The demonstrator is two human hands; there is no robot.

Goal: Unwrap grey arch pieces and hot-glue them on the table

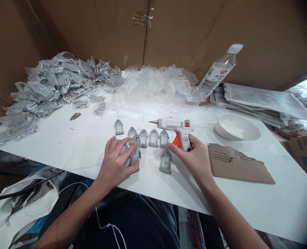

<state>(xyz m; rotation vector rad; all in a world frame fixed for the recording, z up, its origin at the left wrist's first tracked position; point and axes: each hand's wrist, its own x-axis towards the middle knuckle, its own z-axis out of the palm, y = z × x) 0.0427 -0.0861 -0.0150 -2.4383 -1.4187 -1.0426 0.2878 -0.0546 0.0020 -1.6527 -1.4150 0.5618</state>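
Cardboard beside glue gun in right hand

Brown cardboard walls rise behind a white table.

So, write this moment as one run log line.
left hand: holds grey arch-shaped piece; right hand: grips hot glue gun; table: row of pieces

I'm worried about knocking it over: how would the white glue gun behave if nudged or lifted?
The glue gun looks like rigid plastic, so probably stiff and light. It stands on its narrow grip with the barrel on top, so a sideways push may tip it. The right hand at its grip likely steadies it.
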